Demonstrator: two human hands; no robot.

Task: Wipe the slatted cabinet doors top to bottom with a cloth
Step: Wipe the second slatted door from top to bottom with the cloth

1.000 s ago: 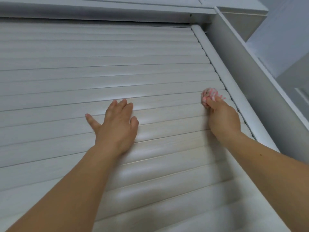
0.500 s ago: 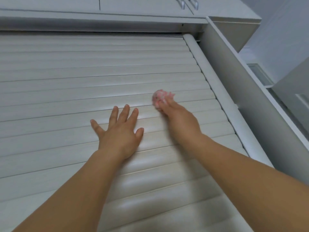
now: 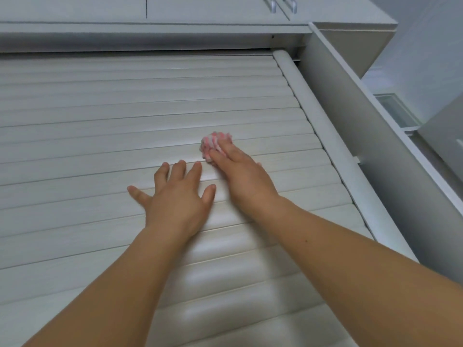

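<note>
The slatted door fills most of the view, its pale horizontal slats running from the left edge to a rounded side rail on the right. The camera looks steeply up along it, so the top of the door lies near the upper edge of the view.

The left hand lies flat on the slats, fingers straight and spread, holding nothing. Judged from its position, it serves as a brace, steadying the person and keeping the flexible slats from giving under pressure.

The right hand sits just beside it, nearly touching at the thumb side. Its fingers extend over a small bunched cloth, pink and white, pressing it against a slat about midway up the visible door. Whether the thumb also tucks under the cloth cannot be told; only the fingertips on top are plain (the wad is mostly covered by them). Pressing with flat fingers suits wiping along a slat's length.

The cloth lies right of centre, clear of the rail. Several slats sit above it and many below, so the job appears to be in its early-to-middle stretch.

Above the door are upper cupboards with two metal handles.
</note>
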